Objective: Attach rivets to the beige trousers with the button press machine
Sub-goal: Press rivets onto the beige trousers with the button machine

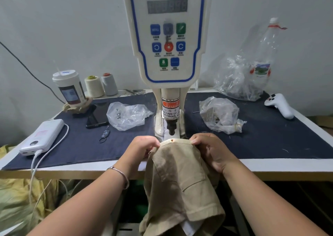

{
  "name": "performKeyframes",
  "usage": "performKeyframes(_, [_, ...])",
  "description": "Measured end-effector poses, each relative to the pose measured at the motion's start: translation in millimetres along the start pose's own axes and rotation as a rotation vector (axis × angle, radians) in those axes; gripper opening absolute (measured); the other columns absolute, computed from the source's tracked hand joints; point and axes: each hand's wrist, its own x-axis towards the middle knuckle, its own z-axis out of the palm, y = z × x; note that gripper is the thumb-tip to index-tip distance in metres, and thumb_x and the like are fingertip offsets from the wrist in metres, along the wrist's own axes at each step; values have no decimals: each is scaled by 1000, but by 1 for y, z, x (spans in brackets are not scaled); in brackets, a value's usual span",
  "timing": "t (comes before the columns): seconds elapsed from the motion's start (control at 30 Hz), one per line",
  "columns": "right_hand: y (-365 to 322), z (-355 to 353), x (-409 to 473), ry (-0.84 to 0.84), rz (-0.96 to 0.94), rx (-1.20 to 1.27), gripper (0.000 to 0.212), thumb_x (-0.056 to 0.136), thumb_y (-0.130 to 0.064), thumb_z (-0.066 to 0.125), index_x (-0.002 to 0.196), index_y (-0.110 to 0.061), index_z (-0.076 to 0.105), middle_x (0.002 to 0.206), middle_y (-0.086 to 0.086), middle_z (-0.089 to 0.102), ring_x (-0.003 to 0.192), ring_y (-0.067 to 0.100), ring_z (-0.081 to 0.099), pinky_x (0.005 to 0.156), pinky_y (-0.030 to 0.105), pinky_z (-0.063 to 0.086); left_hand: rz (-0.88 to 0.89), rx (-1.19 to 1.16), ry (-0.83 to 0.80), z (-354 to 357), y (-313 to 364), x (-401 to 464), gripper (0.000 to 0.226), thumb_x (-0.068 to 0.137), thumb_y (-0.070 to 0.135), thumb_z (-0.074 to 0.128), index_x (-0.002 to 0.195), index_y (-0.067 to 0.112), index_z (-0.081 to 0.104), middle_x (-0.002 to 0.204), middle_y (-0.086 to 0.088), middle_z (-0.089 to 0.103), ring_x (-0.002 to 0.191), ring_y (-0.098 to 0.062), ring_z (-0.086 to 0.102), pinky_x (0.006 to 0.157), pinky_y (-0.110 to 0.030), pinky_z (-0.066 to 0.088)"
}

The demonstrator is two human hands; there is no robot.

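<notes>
The beige trousers (180, 178) hang over the table's front edge, their top edge stretched flat under the press head (171, 127) of the white button press machine (168, 37). A copper rivet (172, 140) sits on that top edge, just in front of the black punch. My left hand (142, 148) pinches the fabric at the left of the rivet, with a second small rivet showing by its fingers. At the right of the rivet, my right hand (210, 149) grips the fabric edge. Both hands lie close to the punch.
A dark blue mat (270, 136) covers the table. Plastic bags of metal parts (128, 114) (220, 114) flank the machine. At the left lie a power bank (42, 136), a phone (97, 116), a cup (69, 87) and thread cones (94, 86). A white controller (280, 105) lies at the right.
</notes>
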Motion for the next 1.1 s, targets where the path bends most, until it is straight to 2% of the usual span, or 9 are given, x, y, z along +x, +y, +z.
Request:
performKeyframes(0.27, [-3, 2, -1, 23, 37, 23, 11, 59, -12, 59, 49, -11, 53, 50, 1, 40, 50, 12, 38, 47, 20, 40, -110, -67, 39, 7, 12, -6, 24, 76, 15, 56, 52, 16, 52, 46, 7, 36, 45, -10, 30, 42, -17, 33])
performKeyframes(0.37, [-8, 7, -6, 35, 65, 34, 11, 57, -11, 58, 48, -12, 52, 50, 1, 38, 50, 13, 36, 47, 22, 37, -153, -126, -51, 8, 30, -15, 24, 76, 10, 55, 53, 14, 50, 52, 2, 31, 51, -13, 29, 47, -21, 33])
performKeyframes(0.5, [-22, 10, -21, -14, 138, -19, 6, 57, -14, 57, 55, -8, 55, 53, 4, 44, 52, 17, 40, 51, 27, 35, -122, 70, -169, -2, 62, -35, 6, 64, 13, 63, 60, 12, 57, 61, 1, 44, 61, -14, 39, 56, -18, 40])
performKeyframes(0.6, [-37, 10, -37, -123, 52, -91, 9, 60, -12, 55, 53, -9, 60, 67, 7, 56, 64, 18, 49, 62, 26, 40, -48, 222, -353, -10, 84, -54, 12, 76, 20, 60, 65, 16, 61, 67, 5, 52, 67, -8, 46, 68, -22, 39])
performKeyframes(0.73, [-60, 10, -66, -293, 16, -199, 11, 62, -9, 53, 52, -13, 55, 100, 16, 62, 95, 25, 56, 86, 36, 38, 22, 292, -454, -7, 114, -81, 15, 83, 22, 57, 71, 12, 60, 69, 6, 57, 70, -7, 53, 77, -25, 41])
performKeyframes(0.87, [-80, 16, -99, -356, -4, -335, 14, 66, -7, 57, 80, -8, 62, 115, 31, 56, 98, 27, 53, 86, 39, 37, 114, 302, -542, 11, 143, -108, 13, 85, 17, 57, 77, 7, 62, 75, -5, 56, 76, -16, 52, 80, -28, 44])
performKeyframes(0.93, [-92, 25, -113, -400, -60, -389, 23, 67, -7, 58, 90, -6, 58, 111, 33, 56, 96, 23, 55, 86, 38, 38, 155, 295, -570, 21, 156, -120, 12, 85, 16, 57, 79, 7, 63, 76, -6, 58, 76, -15, 54, 77, -23, 46])
performKeyframes(1.0, [-106, 37, -125, -461, -98, -461, 25, 69, -7, 60, 94, -9, 60, 95, 13, 62, 88, 14, 57, 82, 28, 44, 185, 326, -570, 29, 166, -127, 16, 85, 15, 58, 85, 1, 65, 81, -11, 60, 79, -19, 55, 78, -26, 45])
performKeyframes(1.1, [-122, 48, -134, -421, -106, -639, 22, 71, -9, 64, 93, -9, 63, 86, 9, 59, 82, 19, 54, 80, 36, 40, 217, 388, -554, 37, 171, -134, 22, 84, 16, 59, 89, -5, 65, 82, -13, 59, 80, -20, 53, 78, -26, 44])
